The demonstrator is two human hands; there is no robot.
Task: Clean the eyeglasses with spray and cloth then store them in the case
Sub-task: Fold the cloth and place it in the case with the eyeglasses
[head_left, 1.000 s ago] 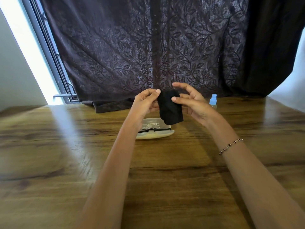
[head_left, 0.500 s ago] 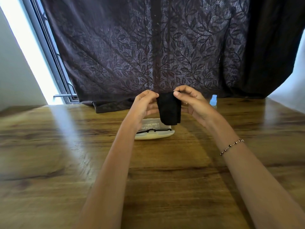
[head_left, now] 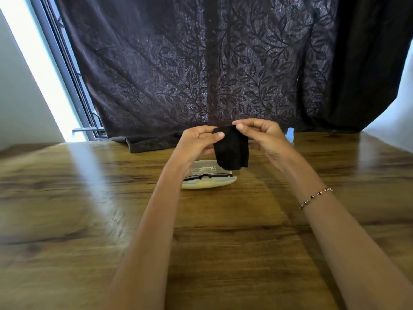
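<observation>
**A:** Starting nearest the camera: two bare forearms reach out over a wood table (head_left: 67, 220), and there's a beaded bracelet (head_left: 315, 197) on the right wrist.

**B:** ok and the hands?

**A:** Both are up off the table, pinching the top edge of a black cloth (head_left: 231, 151). The left hand (head_left: 196, 144) has its thumb and fingers closed on the cloth's left corner, the right hand (head_left: 261, 135) has its fingertips nipped on the right corner. The cloth hangs down between them, looks folded over.

**B:** where are the glasses then

**A:** Past the hands, lying in the open case (head_left: 209, 183) on the table. The glasses (head_left: 207, 176) have a dark frame and sit in the pale lower tray; the lid stands up behind with some print I can't read. The cloth's bottom edge covers part of the lid from this angle, can't tell if it touches.

**B:** spray?

**A:** Just the pale blue top of the bottle (head_left: 289, 133) peeks out behind the right hand, farther back on the table. Behind all that hangs a dark leaf-pattern curtain (head_left: 201, 63), its hem resting on the table's far edge, with a bright window frame (head_left: 64, 70) at the left.
</observation>
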